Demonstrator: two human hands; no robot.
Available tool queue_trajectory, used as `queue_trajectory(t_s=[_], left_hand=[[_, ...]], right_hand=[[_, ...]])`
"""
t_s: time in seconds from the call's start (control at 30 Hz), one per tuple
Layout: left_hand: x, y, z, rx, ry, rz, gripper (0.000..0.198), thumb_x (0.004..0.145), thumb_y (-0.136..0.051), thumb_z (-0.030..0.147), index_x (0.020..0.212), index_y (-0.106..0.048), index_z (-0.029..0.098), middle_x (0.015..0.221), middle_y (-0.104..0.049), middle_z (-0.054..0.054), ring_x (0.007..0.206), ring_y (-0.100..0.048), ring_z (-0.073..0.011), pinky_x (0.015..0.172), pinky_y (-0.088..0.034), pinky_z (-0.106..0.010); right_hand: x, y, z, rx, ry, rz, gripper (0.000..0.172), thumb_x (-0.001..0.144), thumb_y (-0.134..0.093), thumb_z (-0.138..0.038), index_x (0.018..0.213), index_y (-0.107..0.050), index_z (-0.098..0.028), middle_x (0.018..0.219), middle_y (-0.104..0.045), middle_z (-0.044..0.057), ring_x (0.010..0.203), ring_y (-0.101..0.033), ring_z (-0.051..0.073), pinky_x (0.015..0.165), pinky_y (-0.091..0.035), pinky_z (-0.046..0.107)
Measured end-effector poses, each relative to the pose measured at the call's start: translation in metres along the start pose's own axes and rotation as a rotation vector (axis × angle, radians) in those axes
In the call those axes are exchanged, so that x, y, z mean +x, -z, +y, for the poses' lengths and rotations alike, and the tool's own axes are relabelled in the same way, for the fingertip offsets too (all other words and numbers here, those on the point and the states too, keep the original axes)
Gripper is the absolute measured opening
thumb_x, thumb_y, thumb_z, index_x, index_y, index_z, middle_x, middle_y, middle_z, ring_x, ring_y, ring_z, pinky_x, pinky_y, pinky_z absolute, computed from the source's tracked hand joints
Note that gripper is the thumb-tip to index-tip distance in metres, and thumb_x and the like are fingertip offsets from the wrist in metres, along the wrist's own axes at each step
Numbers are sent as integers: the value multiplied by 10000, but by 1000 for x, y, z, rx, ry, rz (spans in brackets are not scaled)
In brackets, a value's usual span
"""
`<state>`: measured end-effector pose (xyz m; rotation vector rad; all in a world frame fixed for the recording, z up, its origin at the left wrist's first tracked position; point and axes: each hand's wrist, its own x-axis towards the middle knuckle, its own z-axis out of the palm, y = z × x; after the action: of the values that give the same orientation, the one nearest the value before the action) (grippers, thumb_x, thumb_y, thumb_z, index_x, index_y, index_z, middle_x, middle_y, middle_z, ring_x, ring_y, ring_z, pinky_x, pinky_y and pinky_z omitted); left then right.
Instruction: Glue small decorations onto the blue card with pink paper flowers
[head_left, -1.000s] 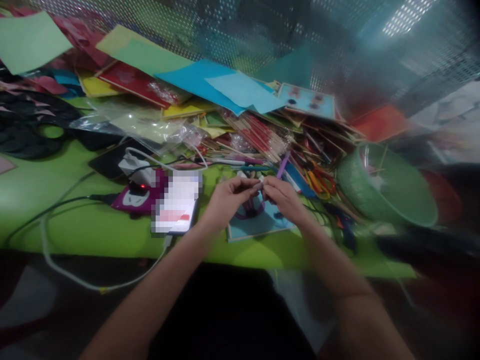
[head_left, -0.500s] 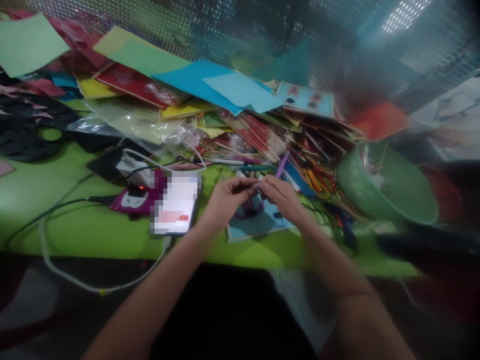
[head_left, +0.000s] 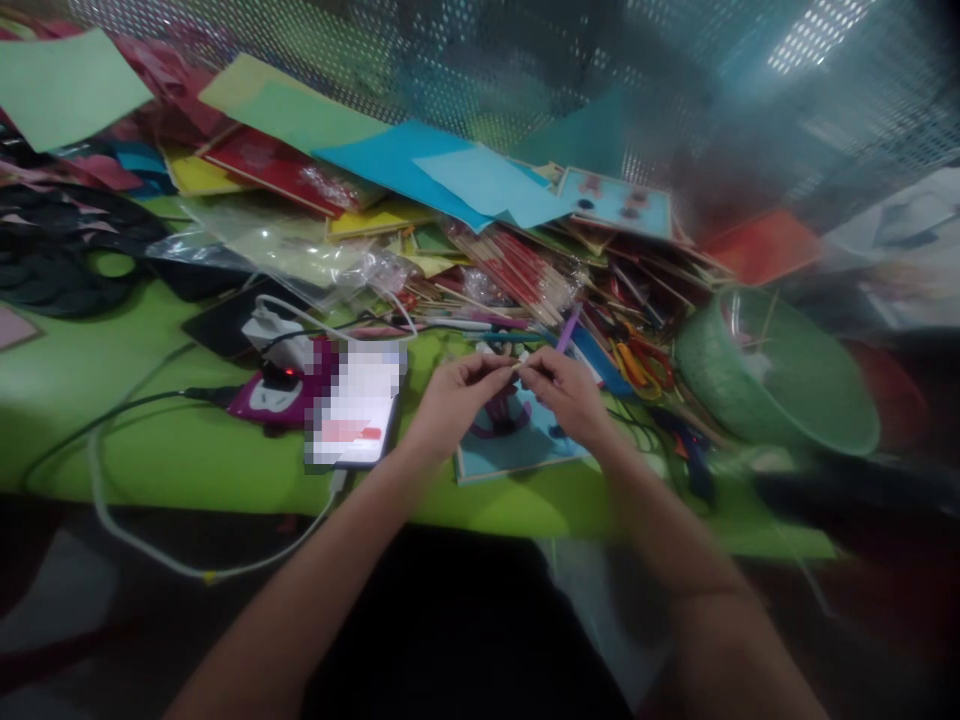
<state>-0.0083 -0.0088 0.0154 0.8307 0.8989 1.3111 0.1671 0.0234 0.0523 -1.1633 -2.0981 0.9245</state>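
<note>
My left hand (head_left: 456, 398) and my right hand (head_left: 566, 392) meet above a blue card (head_left: 517, 445) that lies on the green table (head_left: 150, 450). Both hands are pinched together on a small pale piece (head_left: 517, 366) between the fingertips; it is too small and blurred to name. The card bears a dark pink curled shape. A purple stick (head_left: 568, 328) stands up just behind my right hand.
A phone (head_left: 354, 405) and a magenta charger with cables (head_left: 274, 392) lie left of my hands. A green bowl (head_left: 780, 370) sits at the right. Behind are scissors (head_left: 641, 362), wooden sticks (head_left: 517, 270) and heaps of coloured paper (head_left: 420, 165).
The hands stay together over the blue card; the fingertips have shifted slightly, and the view has moved a little.
</note>
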Motion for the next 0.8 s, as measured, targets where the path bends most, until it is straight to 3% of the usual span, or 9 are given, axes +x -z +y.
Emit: queue_trajectory(t_s=[0.2,0.37,0.5,0.6,0.8], left_hand=[[0,1,-2,122,-86,-4,240,773,-808,337,938,-785,164,885,-769,-43,810,-681,-149,804,-555,-285],[0,0,1,46,-45,-1,242,766,-800,322,947,-791,162,876,-764,-36,789,-684,-143,813,-565,-295],[0,0,3,7,-1,-10,297,763,-821,371,980,-786,170,933,-767,-47,812,-683,-139,807,-558,-283],[0,2,3,13,-21,-7,307,744,-847,381,951,-771,167,933,-764,-51,807,-674,-133,771,-547,-264],[1,3,3,5,-43,18,379,650,-910,373,918,-748,159,918,-758,-55,836,-685,-162,793,-556,-301]], right_hand=[[0,-2,3,-2,46,49,297,951,-615,-494,880,-627,-206,790,-613,-1,722,-539,143,665,-409,282],[-1,-3,0,79,29,125,294,910,-674,-501,918,-647,-208,831,-652,12,699,-556,138,643,-448,282],[-1,-4,-2,35,101,178,219,896,-702,-429,903,-668,-213,843,-681,14,685,-556,133,650,-464,292],[-2,-4,-3,22,130,178,190,881,-721,-403,910,-684,-219,859,-695,14,690,-562,136,654,-473,299],[-3,-2,-8,36,53,145,250,897,-694,-480,948,-698,-235,917,-717,33,748,-599,158,677,-502,315]])
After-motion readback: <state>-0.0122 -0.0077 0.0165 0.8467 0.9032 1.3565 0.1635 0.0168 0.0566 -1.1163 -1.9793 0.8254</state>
